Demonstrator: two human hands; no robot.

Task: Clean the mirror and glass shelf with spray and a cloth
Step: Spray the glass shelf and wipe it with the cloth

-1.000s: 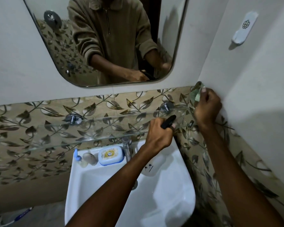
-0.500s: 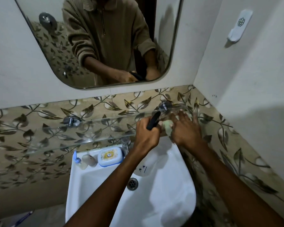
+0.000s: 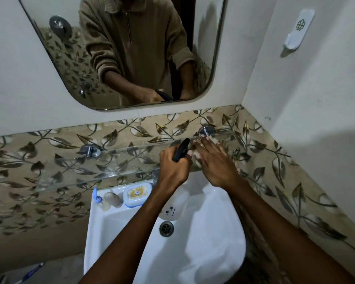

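Head view: flat transparent glass shelf (image 3: 111,165)

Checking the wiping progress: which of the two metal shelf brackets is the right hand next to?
The right-side bracket, near the corner; the right hand has fingertips just below it. The other bracket sits far left, untouched.

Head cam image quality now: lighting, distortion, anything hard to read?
Head view: dim, warm light, with soft shadow across the right white wall; wide-angle bending curves the rounded wall mirror edges; the clear glass shelf nearly vanishes against the leaf-patterned tiles; the cloth under the right hand is hardly visible; the left hand grips a black spray trigger.
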